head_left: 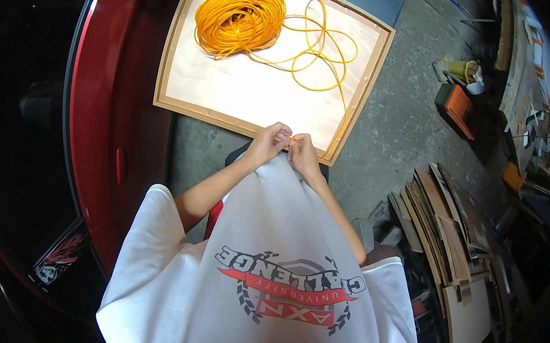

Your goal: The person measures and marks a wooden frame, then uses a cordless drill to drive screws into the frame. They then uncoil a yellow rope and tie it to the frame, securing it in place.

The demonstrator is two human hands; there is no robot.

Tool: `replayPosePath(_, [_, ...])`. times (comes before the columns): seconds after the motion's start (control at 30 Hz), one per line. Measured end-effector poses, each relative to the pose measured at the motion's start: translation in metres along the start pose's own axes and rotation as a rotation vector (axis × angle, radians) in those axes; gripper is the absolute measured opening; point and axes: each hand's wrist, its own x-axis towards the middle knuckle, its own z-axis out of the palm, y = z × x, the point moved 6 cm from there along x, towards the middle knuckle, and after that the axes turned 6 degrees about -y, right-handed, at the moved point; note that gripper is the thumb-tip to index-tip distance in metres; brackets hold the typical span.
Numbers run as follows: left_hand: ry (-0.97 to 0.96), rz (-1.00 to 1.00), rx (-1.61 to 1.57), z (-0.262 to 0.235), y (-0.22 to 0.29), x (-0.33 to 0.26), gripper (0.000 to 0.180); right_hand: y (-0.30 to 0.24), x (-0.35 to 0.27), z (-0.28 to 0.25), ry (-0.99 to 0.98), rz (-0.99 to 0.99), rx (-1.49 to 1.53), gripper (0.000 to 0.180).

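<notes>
A large coil of orange-yellow rope [238, 19] lies at the upper left of a pale wooden tray [205, 121] with a raised rim. Loose loops of the same rope spread over the tray's right half, and one strand runs down past its near right corner. At the near rim, my left hand [269, 142] and my right hand [303, 153] meet with fingers curled. A short bit of orange rope shows at the fingertips of my right hand, pinched there. My left fingers are bent close beside it; what they hold, if anything, is hidden.
A red car [100, 115] stands close on my left. On the right, wooden boards [440, 227] lean in a stack, with an orange and black box [456, 111] and a yellow container [464, 71] on the concrete floor [380, 125] farther off. A cluttered workbench [516, 93] runs along the far right.
</notes>
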Motion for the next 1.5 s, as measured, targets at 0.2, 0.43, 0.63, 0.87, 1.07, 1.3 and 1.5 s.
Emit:
replayPosePath(0.2, [0.019,-0.012,-0.045,-0.002,-0.003,-0.001,0.025,-0.014,-0.010,-0.011,0.001,-0.142,-0.268,0.013])
replayPosePath(0.43, [0.084,0.040,-0.027,-0.003,0.004,-0.001,0.027,-0.006,0.001,-0.012,-0.039,0.011,-0.026,0.014])
replayPosePath(0.63, [0.060,0.187,0.105,-0.002,0.010,0.003,0.029,-0.034,-0.003,-0.017,0.023,-0.141,-0.399,0.008])
replayPosePath(0.87, [-0.087,0.114,0.147,-0.008,0.008,0.009,0.012,-0.072,-0.012,-0.019,0.087,-0.479,-0.829,0.004])
replayPosePath(1.07, [-0.135,0.196,0.045,-0.005,0.011,0.010,0.008,-0.074,-0.012,-0.015,0.031,-0.606,-0.743,0.009])
replayPosePath(1.3, [-0.112,0.111,0.196,-0.012,0.009,0.010,0.009,-0.075,-0.017,-0.026,0.191,-0.647,-0.599,0.008])
replayPosePath(1.5, [-0.086,0.135,0.318,-0.010,0.006,0.009,0.014,-0.079,-0.017,-0.018,0.134,-0.718,-0.603,0.006])
